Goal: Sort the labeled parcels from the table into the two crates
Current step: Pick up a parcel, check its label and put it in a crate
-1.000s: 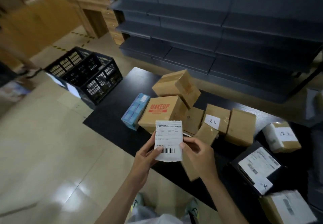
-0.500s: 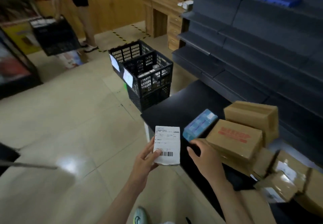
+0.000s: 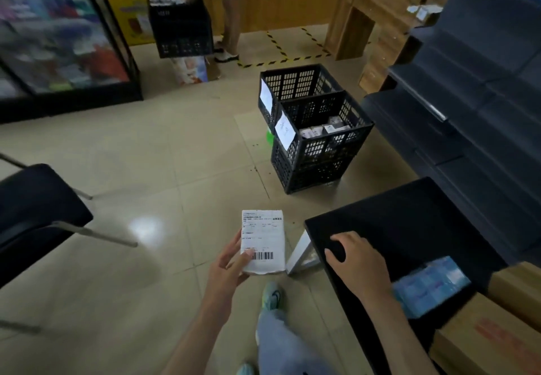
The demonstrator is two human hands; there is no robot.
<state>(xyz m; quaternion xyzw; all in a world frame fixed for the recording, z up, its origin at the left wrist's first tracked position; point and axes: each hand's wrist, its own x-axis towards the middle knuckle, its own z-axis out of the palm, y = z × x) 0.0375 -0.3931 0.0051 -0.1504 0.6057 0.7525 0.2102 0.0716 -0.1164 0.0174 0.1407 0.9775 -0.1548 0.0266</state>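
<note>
My left hand [image 3: 231, 266] holds a flat parcel [image 3: 262, 241] with a white shipping label and barcode, upright over the floor left of the table. My right hand [image 3: 355, 260] rests on the near corner of the black table [image 3: 409, 228], holding nothing. Two black lattice crates stand on the floor ahead, each with a white paper tag: the near crate [image 3: 322, 152] has a few small parcels inside, and the far crate [image 3: 295, 82] stands behind it. A blue pack [image 3: 430, 285] and a cardboard box with red print [image 3: 483, 342] lie on the table at the right.
A black chair [image 3: 38, 213] stands at the left. Dark shelving [image 3: 468, 96] runs along the right. At the back a person [image 3: 231, 8] stands by another black crate [image 3: 181, 23], near a glass cabinet [image 3: 58, 38] and a wooden desk [image 3: 366, 14].
The view has swung left from the parcel pile to the crates. My right hand let go of the labeled parcel and moved to the table corner; my left hand alone holds it.
</note>
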